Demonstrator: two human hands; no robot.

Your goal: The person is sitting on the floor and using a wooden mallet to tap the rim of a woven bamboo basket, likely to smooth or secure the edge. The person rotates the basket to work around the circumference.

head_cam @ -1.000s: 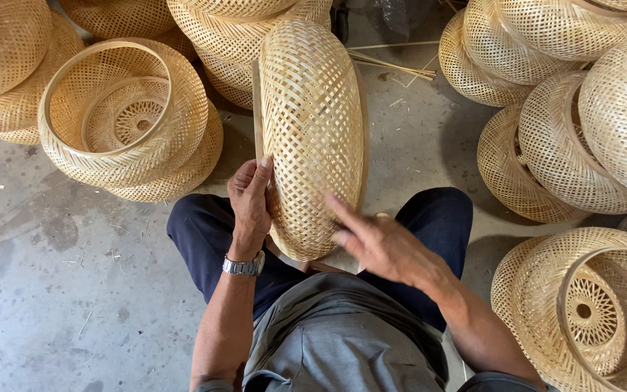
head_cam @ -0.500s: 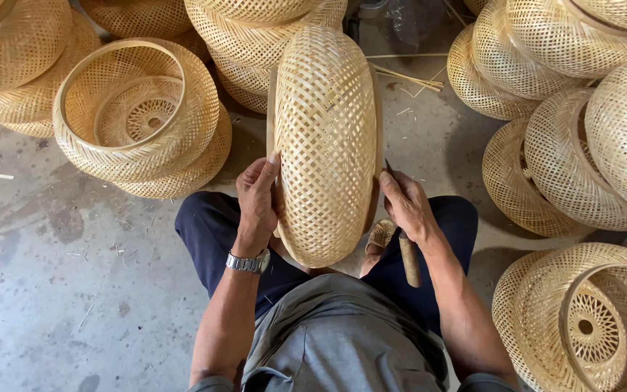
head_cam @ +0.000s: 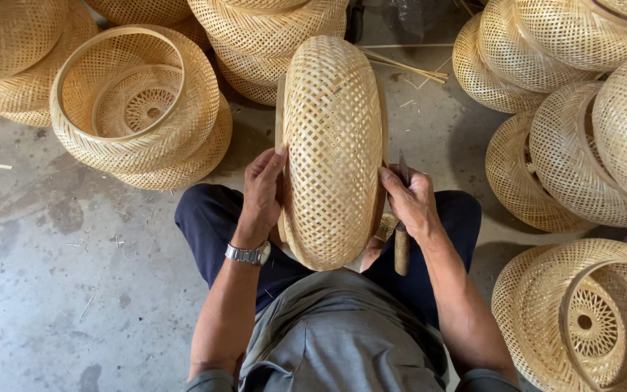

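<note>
In the head view, a round, pale-yellow woven bamboo basket shell [head_cam: 334, 152] stands on edge on the person's lap, between the dark-blue trouser legs [head_cam: 212, 218], its open lattice weave facing the camera and its rims to left and right. The left hand [head_cam: 264, 190], with a silver wristwatch [head_cam: 249, 253] on its wrist, lies flat against the shell's left rim, fingers together and pointing up, steadying rather than gripping. The right hand [head_cam: 411, 199] is curled around a wooden-handled knife [head_cam: 401, 236] whose thin blade runs up along the right rim, with the fingers also pressing on that rim. The shell looks light and springy, thin-walled and easy to dent or splinter if squeezed across the weave; the stiffer hoop rims seem the safest places to hold it. On the grey concrete floor [head_cam: 45, 290], a stack of similar open bamboo baskets [head_cam: 139, 109] sits far left, more piles crowd the far edge and the right side, another pair [head_cam: 589, 319] lies near right, and loose bamboo strips [head_cam: 408, 67] lie beyond the shell.
</note>
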